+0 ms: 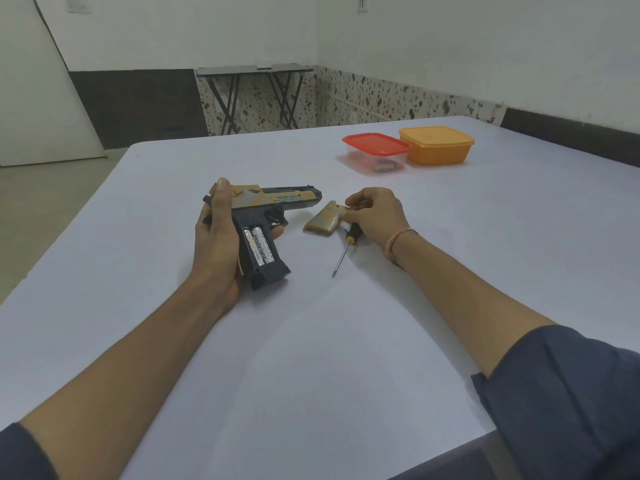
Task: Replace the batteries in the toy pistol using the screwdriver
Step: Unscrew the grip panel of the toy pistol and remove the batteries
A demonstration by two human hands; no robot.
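The left hand point(216, 237) wraps the rear of the toy pistol point(277, 199), thumb up along the slide, holding it just over the bench point(311, 341). The pistol is dark blue and tan, and its open grip shows two batteries point(259, 249) marked "Heybright". The slide print seems to read "DESERT EAGLE". The right hand point(377, 214), fingers curled, pinches the tan grip cover point(322, 220). The screwdriver point(343, 252) handle is tucked beneath it, shaft on the bench.

Soft even light, faint shadows, edges bowed
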